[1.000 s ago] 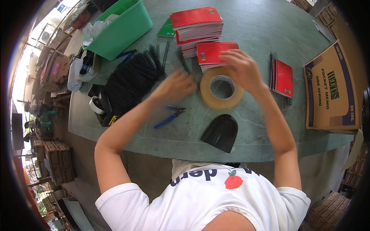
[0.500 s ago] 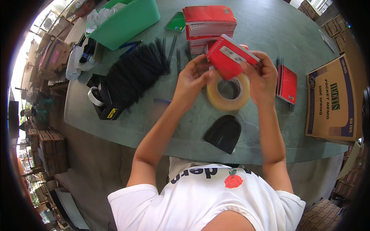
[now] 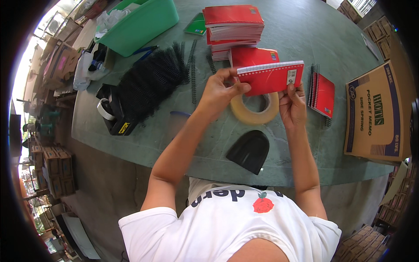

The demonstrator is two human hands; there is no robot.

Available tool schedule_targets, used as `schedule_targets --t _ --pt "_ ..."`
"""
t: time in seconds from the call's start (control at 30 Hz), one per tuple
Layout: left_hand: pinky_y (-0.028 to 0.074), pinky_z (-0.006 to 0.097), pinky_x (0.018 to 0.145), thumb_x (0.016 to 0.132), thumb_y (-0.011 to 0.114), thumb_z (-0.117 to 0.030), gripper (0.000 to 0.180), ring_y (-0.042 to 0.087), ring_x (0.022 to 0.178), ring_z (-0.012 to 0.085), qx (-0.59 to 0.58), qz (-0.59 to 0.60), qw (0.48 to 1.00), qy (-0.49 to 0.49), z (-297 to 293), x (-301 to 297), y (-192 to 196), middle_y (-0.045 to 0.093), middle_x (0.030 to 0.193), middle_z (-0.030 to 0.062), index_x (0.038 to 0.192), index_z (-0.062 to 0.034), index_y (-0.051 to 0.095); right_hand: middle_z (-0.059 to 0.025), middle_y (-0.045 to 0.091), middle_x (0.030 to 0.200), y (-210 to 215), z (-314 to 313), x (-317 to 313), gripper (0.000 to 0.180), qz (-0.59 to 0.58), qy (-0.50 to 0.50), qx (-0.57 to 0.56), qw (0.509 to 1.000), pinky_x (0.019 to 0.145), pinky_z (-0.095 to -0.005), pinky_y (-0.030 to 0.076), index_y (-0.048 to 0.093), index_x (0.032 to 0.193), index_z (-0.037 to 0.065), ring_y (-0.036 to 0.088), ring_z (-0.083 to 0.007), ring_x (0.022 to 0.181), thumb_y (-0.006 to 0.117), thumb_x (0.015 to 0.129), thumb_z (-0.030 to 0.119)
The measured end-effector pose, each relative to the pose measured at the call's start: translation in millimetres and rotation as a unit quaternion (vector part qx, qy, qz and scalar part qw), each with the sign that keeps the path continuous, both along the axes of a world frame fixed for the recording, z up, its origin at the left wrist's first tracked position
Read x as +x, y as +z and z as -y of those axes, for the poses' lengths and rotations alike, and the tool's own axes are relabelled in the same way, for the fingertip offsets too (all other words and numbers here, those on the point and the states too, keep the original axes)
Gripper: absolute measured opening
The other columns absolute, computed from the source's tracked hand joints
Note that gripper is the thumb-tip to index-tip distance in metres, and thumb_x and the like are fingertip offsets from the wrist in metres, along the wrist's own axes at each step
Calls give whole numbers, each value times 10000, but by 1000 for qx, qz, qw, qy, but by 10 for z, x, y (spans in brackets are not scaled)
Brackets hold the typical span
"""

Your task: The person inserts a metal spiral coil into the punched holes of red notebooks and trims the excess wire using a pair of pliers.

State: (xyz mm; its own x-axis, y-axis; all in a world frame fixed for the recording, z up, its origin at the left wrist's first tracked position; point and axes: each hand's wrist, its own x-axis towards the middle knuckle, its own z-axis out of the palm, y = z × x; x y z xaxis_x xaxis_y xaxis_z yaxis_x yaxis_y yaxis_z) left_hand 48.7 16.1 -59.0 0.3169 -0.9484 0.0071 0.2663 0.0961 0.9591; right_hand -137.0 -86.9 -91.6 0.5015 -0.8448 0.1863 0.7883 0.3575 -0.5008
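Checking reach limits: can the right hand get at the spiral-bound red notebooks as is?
Probably yes: nothing visible blocks the right hand from those notebooks, but it's holding a red pad.

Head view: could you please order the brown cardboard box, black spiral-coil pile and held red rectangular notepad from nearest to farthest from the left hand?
1. Red rectangular notepad: held in the left hand.
2. Black spiral-coil pile: to the hand's left.
3. Brown cardboard box: well to the right.
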Motion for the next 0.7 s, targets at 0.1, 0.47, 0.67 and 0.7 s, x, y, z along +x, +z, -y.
schedule_targets --t 0.1,0.47,0.67,0.7 --pt "474 246 769 809 710 -74 219 588 845 91 20 37 999 -2 -16 52 -45 620 912 23 993 5 619 -130 594 1141 32 -36 -39 289 -160 -52 -35 985 954 -383 493 488 1135 26 594 -223 1071 588 868 -23" --pt "497 319 707 845 672 -239 283 648 791 199 76 452 889 -18 -8 484 249 671 879 131 937 28 660 -56 646 815 697 -127 244 163 -544 -199 -609 543 723 -400 478 655 883 108 619 -266 794 617 748 25" --pt "497 438 716 864 604 -343 388 639 867 390 328 649 668 161 231 1009 -562 658 951 203 994 23 597 -69 660 796 563 -184 373 114 -565 -173 -641 490 650 -400 473 637 894 96 637 -263 760 619 782 86" --pt "495 446 711 866 602 -344 387 640 854 392 302 663 666 157 235 1007 -602 654 928 204 1004 17 590 -76 662 796 604 -175 370 111 -591 -140 -635 477 651 -400 472 631 898 95 638 -266 756 618 788 98"
